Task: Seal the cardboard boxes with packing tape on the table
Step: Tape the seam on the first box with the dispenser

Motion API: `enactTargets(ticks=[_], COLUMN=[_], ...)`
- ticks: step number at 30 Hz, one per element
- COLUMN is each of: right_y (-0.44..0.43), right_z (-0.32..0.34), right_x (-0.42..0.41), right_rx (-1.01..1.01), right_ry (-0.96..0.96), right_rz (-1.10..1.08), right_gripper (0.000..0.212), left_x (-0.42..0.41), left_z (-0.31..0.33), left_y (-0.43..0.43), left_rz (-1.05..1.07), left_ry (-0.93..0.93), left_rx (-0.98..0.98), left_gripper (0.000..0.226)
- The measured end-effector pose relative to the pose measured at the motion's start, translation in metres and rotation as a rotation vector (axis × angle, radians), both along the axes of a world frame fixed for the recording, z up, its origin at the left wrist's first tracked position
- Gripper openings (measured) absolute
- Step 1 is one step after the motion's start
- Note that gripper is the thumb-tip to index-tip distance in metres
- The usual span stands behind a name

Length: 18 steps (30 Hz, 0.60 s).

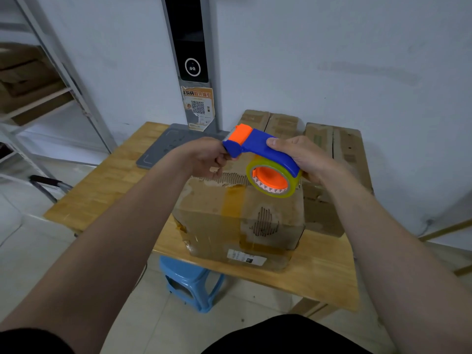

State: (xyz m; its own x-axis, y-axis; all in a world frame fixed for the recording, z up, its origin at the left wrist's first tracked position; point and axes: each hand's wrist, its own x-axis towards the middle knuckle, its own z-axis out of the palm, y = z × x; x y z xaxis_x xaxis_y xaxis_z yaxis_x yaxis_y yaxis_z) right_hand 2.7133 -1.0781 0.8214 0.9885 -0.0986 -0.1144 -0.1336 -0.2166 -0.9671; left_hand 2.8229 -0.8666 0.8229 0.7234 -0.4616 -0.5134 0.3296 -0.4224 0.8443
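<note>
Just beyond the left hand (204,157) lies a flat grey pad (163,146). Above that hand, on the wall, a tall dark panel (190,47) bears a white ring, with a QR-code sticker (198,108) under it. Far to the hand's left stands a metal shelf rack (51,80). Well below the hand stands a blue plastic stool (191,284).

You face a plain white wall (332,47) from 11 to 3 o'clock. Grey metal shelving rack (63,72) at 10, tall grey post with black screen (189,47) at 12. Light wooden table (109,180) centre, blue plastic stool (191,284) beneath at 6. Pale tiled floor (38,251) at 8.
</note>
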Motion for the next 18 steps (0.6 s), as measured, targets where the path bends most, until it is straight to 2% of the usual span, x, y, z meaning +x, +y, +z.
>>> enactTargets(ticks=[4,10,12,14,18], right_y=[-0.001,-0.004,-0.004,-0.004,-0.004], right_z=[-0.009,-0.009,-0.009,-0.011,-0.017], right_x=[0.0,0.005,0.005,0.006,0.011], right_rx=[0.015,-0.021,0.019,0.099,0.236], right_ry=[-0.086,-0.079,-0.086,-0.105,-0.107], right_rz=[-0.003,0.043,0.045,0.047,0.094], right_gripper=[0.046,0.054,0.05,0.045,0.064], left_x=[0.0,-0.003,-0.002,-0.002,-0.003], left_z=[0.001,0.0,0.0,0.0,-0.003], left_y=[-0.001,-0.002,-0.002,-0.001,-0.001], left_rz=[0.086,0.133,0.121,0.091,-0.006], left_ry=[0.064,-0.026,-0.06,-0.017,0.068], left_rx=[-0.047,-0.015,-0.028,-0.079,-0.167], left_gripper=[0.023,0.026,0.025,0.024,0.024])
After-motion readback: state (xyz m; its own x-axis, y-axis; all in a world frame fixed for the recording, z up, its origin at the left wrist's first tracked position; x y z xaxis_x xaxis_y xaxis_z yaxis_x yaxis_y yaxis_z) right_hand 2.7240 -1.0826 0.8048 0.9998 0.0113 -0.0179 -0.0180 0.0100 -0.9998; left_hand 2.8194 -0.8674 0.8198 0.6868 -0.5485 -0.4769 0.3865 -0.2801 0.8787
